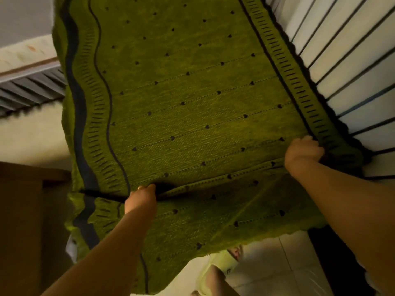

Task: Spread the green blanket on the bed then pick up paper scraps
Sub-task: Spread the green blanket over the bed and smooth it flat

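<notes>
Nearest: tiled floor (267,263) below me, my foot in a pale green slipper (224,261) just under the hanging hem.

My left hand (141,198) grasps a bunched fold of the green blanket (181,103) near its dark-striped border, fingers curled into the cloth. My right hand (303,151) grips the opposite edge, by the black-ticked trim, fingers tucked under the fabric.

The blanket is held up between both hands, stretched out ahead of me; its near edge droops toward the floor.

Beyond: the bed's white, dark-lined sheet (352,71) shows at right, with the blanket's far right edge lying over it.

Progress, as I judge it: spreading is under way, not finished. The cloth is not yet laid flat. No paper scraps in view; that part remains.
</notes>
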A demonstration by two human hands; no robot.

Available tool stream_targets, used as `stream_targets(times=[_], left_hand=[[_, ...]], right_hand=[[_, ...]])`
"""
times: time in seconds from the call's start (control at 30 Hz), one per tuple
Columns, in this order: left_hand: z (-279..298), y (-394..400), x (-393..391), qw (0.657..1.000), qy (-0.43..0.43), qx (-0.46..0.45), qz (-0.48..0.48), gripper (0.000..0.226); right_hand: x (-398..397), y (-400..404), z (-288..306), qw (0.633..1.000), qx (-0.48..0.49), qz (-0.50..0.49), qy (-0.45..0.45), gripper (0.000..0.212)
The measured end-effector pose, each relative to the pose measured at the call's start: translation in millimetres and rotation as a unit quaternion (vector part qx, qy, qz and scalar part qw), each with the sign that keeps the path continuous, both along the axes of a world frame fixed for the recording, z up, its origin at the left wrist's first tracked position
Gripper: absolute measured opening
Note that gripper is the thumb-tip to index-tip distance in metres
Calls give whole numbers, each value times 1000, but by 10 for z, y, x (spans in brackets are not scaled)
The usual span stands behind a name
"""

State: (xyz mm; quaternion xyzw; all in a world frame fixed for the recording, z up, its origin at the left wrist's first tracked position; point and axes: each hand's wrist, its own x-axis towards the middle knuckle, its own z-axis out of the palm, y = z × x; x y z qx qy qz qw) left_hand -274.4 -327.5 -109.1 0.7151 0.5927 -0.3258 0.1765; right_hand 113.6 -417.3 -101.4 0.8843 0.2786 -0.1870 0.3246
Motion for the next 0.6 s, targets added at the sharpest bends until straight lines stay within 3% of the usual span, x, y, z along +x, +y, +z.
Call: stream_targets(times=[0.07, 0.2, 0.3, 0.4, 0.5, 0.6], left_hand=[[37, -44, -146, 999, -28, 29, 0, 35], [157, -338, -203, 982, -98, 150, -65, 29], [192, -713, -304, 989, -95, 111, -31, 35], [133, -998, -562, 995, -64, 78, 14, 56], [33, -1130, -977, 997, -35, 42, 51, 75], [-89, -1198, -1269, 997, -43, 56, 13, 65]], right_hand=[[-125, -142, -36, 999, 46, -5, 0, 40], [-512, -351, -41, 996, 42, 71, 37, 25], [-906, -498, -41, 974, 123, 148, 117, 25], [-1319, -713, -2, 916, 220, 248, 226, 37], [-1753, -912, 0, 854, 209, 356, 318, 50], [-2077, -1076, -183, 872, 181, 338, 306, 52]])
